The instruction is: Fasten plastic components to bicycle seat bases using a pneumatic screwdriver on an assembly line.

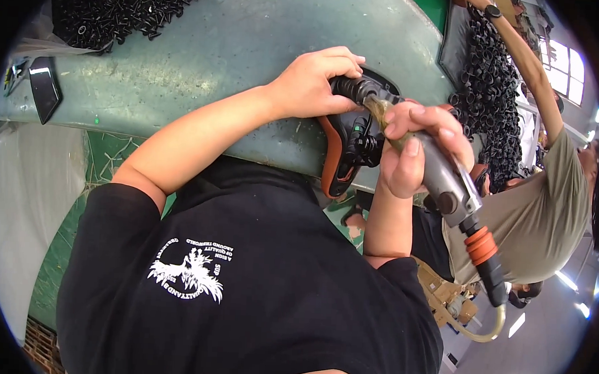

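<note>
My right hand [428, 142] is wrapped round a grey metal air tool [450, 187] with an orange collar and a hose at its back end. The tool slants up and left towards a black ribbed cylindrical piece [352, 88]. Closed about that ribbed piece, my left hand [321, 81] has its thumb below and its fingers above. Whether the piece belongs to the tool cannot be told. Under both hands, at the table edge, lies a curved black and orange part [334, 152], somewhat like a saddle, with black fittings at its middle. My hands partly hide it.
Small black screws [120, 12] are heaped at the table's [252, 38] far left. A shiny black device [44, 89] lies at the left edge. To the right are piled black ring-shaped parts [487, 88]. A co-worker [526, 210] stands close by with an arm stretched forward.
</note>
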{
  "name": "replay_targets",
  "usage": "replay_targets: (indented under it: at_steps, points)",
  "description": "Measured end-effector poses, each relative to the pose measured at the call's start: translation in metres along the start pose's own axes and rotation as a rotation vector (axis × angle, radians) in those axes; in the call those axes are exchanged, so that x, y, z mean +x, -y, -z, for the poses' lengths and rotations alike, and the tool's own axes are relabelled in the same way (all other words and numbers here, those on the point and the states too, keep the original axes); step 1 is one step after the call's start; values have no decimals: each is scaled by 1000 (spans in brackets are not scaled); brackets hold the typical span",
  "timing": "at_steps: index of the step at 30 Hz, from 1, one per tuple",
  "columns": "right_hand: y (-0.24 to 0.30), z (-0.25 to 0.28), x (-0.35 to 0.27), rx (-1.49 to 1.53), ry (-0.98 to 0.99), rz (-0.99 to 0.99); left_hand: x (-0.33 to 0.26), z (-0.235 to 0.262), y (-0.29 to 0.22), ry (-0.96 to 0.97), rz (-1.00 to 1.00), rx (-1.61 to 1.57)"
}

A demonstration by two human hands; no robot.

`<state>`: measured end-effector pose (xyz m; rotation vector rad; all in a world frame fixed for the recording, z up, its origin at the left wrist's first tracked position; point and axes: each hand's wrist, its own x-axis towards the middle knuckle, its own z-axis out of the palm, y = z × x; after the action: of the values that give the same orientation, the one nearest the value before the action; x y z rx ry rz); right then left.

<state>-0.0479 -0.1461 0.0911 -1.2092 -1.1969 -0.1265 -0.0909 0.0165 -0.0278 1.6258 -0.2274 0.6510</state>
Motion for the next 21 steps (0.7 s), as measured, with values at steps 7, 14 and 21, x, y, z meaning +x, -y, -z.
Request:
replay_targets:
  at_steps: [7,14,21]
  points:
    - [2,5,-7,-51,55,-5,-2,2,-1,8,11,-16]
    - [0,-3,16,-25,78,-97,-2,-3,5,-6,33,-80]
    - [-20,-3,29,-5,119,-197,1,-5,7,-44,44,-52]
